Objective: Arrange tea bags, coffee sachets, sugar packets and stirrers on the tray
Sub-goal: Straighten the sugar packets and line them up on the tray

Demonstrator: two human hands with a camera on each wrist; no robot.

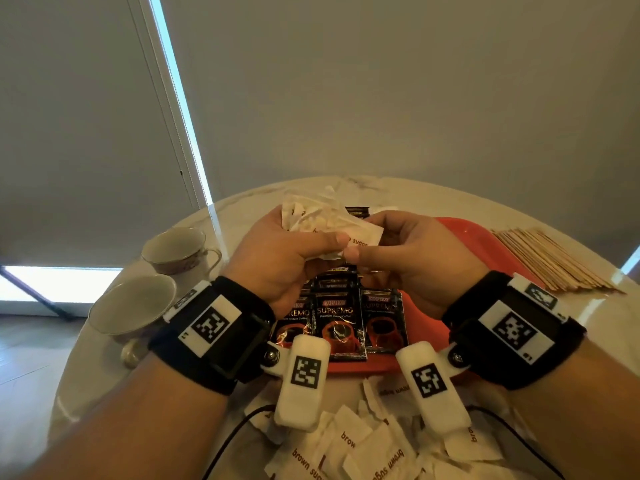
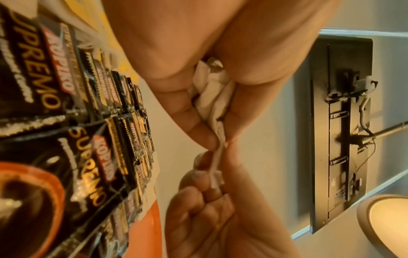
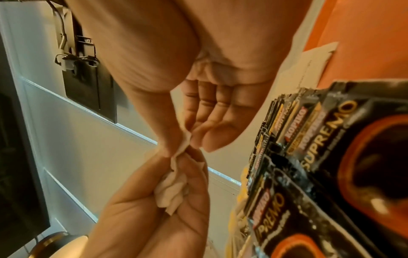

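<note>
Above the red tray (image 1: 485,247) my left hand (image 1: 329,242) grips a crumpled bundle of white sugar packets (image 1: 318,216). My right hand (image 1: 365,239) pinches the edge of one packet in that bundle between thumb and fingertips. In the left wrist view the bundle (image 2: 209,97) sits in my left hand (image 2: 218,137). The right wrist view has my right hand (image 3: 185,143) pinching a packet corner that sticks out of the bundle (image 3: 172,190). Black coffee sachets (image 1: 337,323) lie in overlapping rows on the tray under both hands.
Wooden stirrers (image 1: 550,261) lie in a flat row on the round marble table to the right of the tray. Two cups (image 1: 176,249) (image 1: 133,306) stand at the left. Several loose brown sugar packets (image 1: 363,445) are scattered at the near table edge.
</note>
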